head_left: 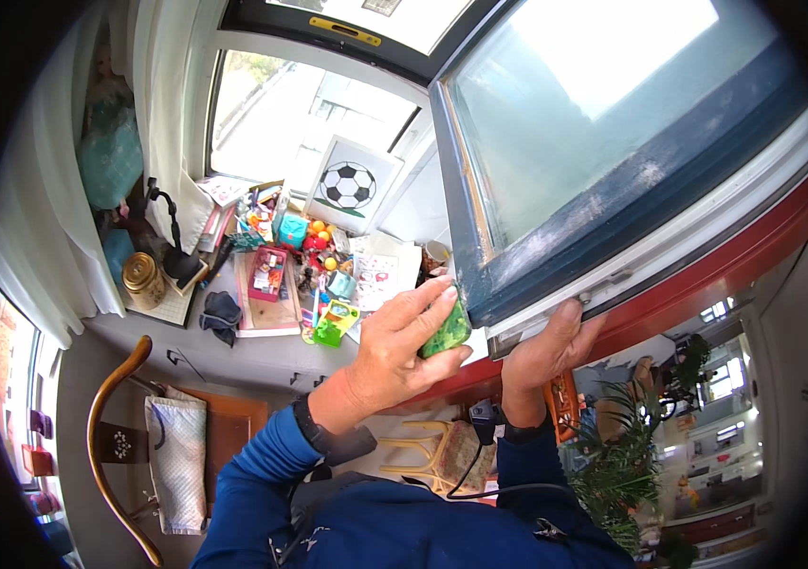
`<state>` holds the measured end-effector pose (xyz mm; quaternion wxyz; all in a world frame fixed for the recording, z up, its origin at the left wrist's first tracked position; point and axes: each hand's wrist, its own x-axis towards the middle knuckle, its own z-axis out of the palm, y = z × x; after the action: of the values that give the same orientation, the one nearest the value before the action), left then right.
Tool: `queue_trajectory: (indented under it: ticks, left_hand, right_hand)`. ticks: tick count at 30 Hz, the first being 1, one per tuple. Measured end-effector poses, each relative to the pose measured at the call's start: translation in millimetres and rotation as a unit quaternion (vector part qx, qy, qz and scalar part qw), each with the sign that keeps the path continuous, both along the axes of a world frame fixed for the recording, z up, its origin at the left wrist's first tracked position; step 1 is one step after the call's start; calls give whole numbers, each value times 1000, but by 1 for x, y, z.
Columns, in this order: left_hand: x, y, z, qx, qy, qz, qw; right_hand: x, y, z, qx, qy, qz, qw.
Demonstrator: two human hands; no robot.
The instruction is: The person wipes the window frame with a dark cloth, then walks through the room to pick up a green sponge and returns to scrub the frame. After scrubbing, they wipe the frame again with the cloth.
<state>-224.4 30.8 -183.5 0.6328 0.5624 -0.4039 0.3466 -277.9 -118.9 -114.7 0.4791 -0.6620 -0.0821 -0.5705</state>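
My left hand point(402, 343) grips a green sponge point(446, 330) and presses it against the lower corner of an open window sash point(613, 213) with a dark blue frame. The glass above looks cloudy and streaked. My right hand point(546, 349) holds the bottom edge of that sash from below, fingers curled over the pale rail. Both forearms wear blue sleeves, and a dark band sits on each wrist.
To the left, a grey sill point(262, 356) is crowded with toys, books, a brass jar point(143, 278) and a football picture point(350, 185). White curtains point(44, 218) hang at far left. A wooden chair point(138, 427) stands below. Green plants point(617, 465) and a street lie beneath the window.
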Motion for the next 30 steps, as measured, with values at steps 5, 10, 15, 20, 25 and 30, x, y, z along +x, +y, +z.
queue_trajectory:
  ticks: [5, 10, 15, 20, 25, 30]
  left_hand:
    - [16, -6, -3, 3, 59, -52, 997]
    - [20, 2, 4, 9, 13, -71, 997]
    - [13, 8, -8, 57, 127, -91, 986]
    - [16, 16, 2, 46, 223, -174, 958]
    - [22, 19, 27, 60, 314, -200, 926]
    - [-11, 23, 35, 79, 279, -169, 942]
  right_hand:
    - [-1, 1, 0, -2, 8, -21, 1000]
    - [-1, -1, 0, -4, 2, -39, 999]
    - [-1, -4, -3, -6, 16, -58, 998]
    - [1, -4, -3, -31, -4, -48, 998]
    - [4, -1, -1, -12, -26, -33, 999]
    - [1, 2, 2, 1, -13, -2, 1000]
